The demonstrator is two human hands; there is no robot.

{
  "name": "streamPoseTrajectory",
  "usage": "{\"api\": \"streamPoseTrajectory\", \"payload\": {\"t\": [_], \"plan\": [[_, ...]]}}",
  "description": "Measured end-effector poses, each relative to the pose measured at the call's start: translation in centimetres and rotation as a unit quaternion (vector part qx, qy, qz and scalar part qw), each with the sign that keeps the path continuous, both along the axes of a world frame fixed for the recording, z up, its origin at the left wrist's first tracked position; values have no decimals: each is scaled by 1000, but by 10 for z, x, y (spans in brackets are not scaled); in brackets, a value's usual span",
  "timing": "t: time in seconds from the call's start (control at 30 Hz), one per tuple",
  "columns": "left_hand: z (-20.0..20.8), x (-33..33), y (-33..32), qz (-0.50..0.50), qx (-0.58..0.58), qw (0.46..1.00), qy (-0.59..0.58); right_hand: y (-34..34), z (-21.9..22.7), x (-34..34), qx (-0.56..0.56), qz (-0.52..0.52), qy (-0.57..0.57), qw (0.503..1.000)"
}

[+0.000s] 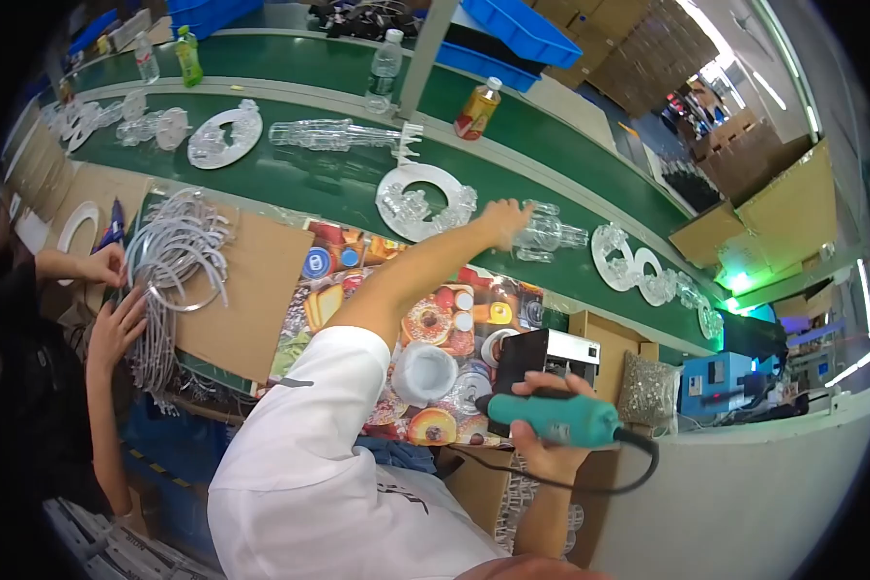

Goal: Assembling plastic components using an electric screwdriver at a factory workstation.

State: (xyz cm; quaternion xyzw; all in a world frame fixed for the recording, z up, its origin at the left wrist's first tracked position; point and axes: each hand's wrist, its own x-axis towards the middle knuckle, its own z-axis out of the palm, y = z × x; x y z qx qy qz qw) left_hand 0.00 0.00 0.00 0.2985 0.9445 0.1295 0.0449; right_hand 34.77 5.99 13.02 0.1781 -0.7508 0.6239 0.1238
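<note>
My left hand [505, 223] reaches out over the green conveyor, its fingers apart at the near end of a clear plastic assembly [554, 233] with several tube-like arms. The fingertips meet or nearly meet that end; a firm hold does not show. Closer to me, my right hand [551, 440] is wrapped round a teal electric screwdriver [556, 419], held sideways with its dark tip to the left and a black cord trailing from its back. Beside the screwdriver tip stand a white tub [424, 374] and a black and silver boxy device [548, 356].
White rings with clear parts [421, 205] line the conveyor [328, 179]. Bottles [478, 108] and blue bins [527, 31] stand beyond. On the left, a co-worker's hands [116, 324] handle clear curved tubes [179, 246] beside cardboard. A bag of small parts [649, 390] sits right.
</note>
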Motion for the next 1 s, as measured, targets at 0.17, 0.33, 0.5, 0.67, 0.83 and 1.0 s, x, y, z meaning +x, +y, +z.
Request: {"api": "streamPoseTrajectory", "payload": {"t": [0.17, 0.33, 0.5, 0.67, 0.83, 1.0], "plan": [[40, 52, -32, 43, 182, 975, -116, -2, 2, -10, -46, -21, -71, 996], [61, 126, -113, 26, 582, 764, -278, 5, 11, -13, -5, -11, -76, 997], [70, 213, -194, -17, 719, 623, -309, 12, 12, -19, 34, 23, -76, 996], [61, 309, -235, 44, 703, 631, -325, 31, -3, -37, 71, -15, -40, 997], [12, 379, -232, 125, 663, 661, -328, 42, 4, -41, 66, -32, -82, 994], [-13, 415, -209, 110, 662, 648, -361, 48, 5, -40, 78, -51, -2, 996]]}}
